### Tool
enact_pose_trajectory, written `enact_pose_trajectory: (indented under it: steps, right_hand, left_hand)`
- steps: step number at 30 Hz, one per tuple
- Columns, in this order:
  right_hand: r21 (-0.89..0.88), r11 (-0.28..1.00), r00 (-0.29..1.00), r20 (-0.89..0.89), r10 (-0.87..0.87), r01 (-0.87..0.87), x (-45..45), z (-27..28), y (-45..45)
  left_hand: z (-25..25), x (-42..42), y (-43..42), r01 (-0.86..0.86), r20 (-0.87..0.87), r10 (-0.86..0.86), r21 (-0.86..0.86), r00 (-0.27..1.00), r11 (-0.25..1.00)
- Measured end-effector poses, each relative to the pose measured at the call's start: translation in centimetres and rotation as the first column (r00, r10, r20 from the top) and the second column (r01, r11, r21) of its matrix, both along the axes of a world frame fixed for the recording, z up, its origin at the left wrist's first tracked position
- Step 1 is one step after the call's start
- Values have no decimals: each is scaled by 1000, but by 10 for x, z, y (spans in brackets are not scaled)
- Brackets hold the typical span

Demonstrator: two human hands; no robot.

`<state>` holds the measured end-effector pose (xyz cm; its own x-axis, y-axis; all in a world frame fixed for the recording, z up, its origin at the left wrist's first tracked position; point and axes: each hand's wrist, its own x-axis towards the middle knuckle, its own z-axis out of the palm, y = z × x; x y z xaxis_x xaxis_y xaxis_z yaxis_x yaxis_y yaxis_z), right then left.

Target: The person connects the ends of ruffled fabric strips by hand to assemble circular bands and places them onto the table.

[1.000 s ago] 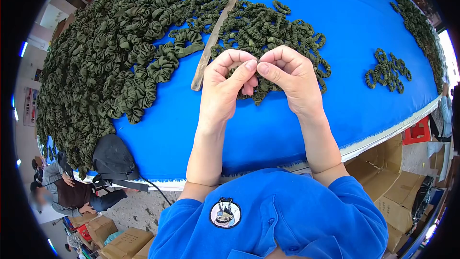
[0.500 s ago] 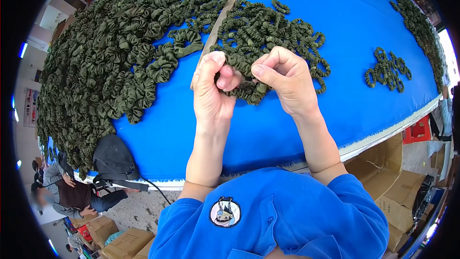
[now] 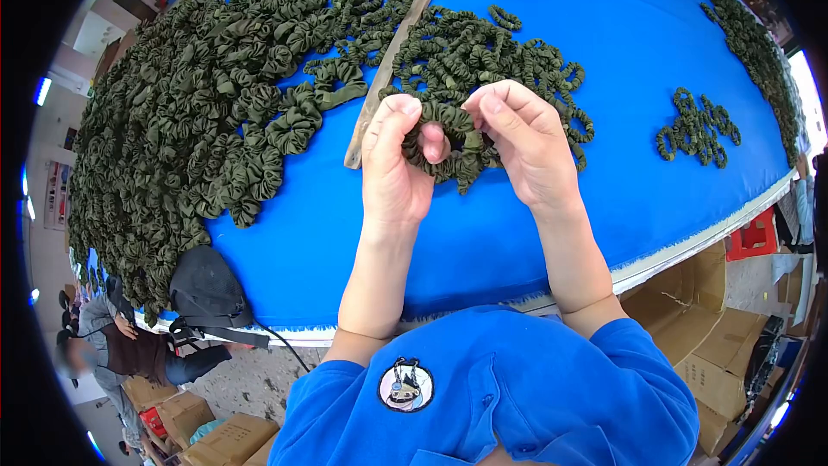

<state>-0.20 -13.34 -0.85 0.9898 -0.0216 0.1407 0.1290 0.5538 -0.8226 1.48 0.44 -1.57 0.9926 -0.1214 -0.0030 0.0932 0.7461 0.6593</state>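
My left hand [image 3: 398, 155] is closed, thumb against fingers, at the left side of a green scrunchie ring [image 3: 448, 117] held up in front of my chest. Close to the ring's right side is my right hand [image 3: 526, 142], its thumb and index finger near each other; whether they pinch anything is too small to tell. Behind both hands lies a pile of narrow green scrunchies [image 3: 474, 52] on the blue cloth [image 3: 483, 242]. A wooden strip [image 3: 379, 86] runs along the left of that pile, and a larger heap of fuller scrunchies [image 3: 198, 86] spreads beyond it.
A small group of scrunchies [image 3: 697, 127] and a long row [image 3: 755, 60] lie to the right. A black bag [image 3: 207, 286] rests at the near left edge, with a seated person [image 3: 129, 336] beyond. Cardboard boxes [image 3: 716, 354] and a red stool [image 3: 752, 236] stand off the right edge.
My hands were together at the fingertips, then moved apart. The scrunchie ring now shows between them, and my right thumb has risen slightly.
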Motion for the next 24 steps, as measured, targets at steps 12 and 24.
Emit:
enact_pose_trajectory:
  steps: [12,24]
  right_hand:
    - [-181,982,998,-5,63,-63,-5,5,-1]
    - [-230,966,993,-10,120,-119,-5,-2,-7]
  left_hand:
    - [3,-2,7,140,95,-168,253,981,957]
    - [1,-3,4,-14,108,-10,218,994,976]
